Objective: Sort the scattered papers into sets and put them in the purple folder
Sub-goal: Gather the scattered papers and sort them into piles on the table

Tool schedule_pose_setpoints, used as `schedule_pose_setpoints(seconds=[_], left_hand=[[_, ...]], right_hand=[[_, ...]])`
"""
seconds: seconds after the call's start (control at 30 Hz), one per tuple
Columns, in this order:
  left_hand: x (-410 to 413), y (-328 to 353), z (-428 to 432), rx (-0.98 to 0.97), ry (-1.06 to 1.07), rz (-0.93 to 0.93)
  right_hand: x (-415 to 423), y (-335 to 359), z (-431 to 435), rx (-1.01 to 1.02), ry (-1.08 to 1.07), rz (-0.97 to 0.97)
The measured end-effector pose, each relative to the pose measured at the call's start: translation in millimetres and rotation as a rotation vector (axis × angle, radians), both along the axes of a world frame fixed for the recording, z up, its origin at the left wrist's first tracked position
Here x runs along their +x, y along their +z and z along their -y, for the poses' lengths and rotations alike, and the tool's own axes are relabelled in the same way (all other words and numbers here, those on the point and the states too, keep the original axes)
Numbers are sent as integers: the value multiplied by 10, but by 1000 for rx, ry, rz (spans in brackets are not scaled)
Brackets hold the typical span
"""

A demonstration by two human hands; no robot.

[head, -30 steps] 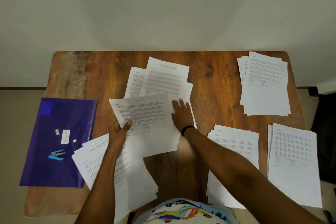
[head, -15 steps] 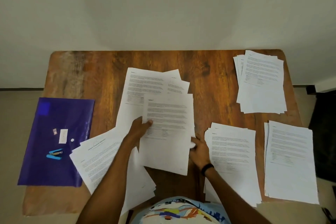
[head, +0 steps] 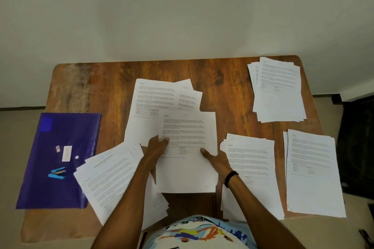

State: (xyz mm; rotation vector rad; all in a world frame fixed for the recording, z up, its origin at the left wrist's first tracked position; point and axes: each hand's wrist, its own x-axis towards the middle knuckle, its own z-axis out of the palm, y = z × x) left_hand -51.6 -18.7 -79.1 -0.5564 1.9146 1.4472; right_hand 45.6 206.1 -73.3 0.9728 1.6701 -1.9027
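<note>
White sheet (head: 188,170) pinched by left hand (head: 156,148) and right hand (head: 217,160); purple folder (head: 50,190) far left.

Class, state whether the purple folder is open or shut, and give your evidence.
Shut: the purple folder lies flat, its cover down, a blue stapler resting on top.

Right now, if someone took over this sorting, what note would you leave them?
Left hand and right hand both grip a printed sheet by its side edges, above the middle of the table.
Purple folder lies flat at the left, blue stapler on it.
Done: far stack, middle stack and near-right stack, all on the right.
Left: place this sheet, sort the centre pile and near-left pile, then fill the folder.
</note>
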Motion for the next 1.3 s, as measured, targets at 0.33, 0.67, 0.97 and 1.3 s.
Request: schedule_pose_setpoints(seconds=[0.33, 0.67, 0.97, 1.3], left_hand=[[-131, -1, 112, -198, -67, -91], [-611, 33, 625, -719, -197, -84], [-809, -74, 712, -609, -133, -130], [-391, 324, 555, -162, 117, -223]], right_hand=[[52, 62, -264, 98, -14, -28], [208, 70, -617, -68, -154, -44], [24, 298, -513, -381, -275, -13], [19, 269, -470, -826, -376, -46]])
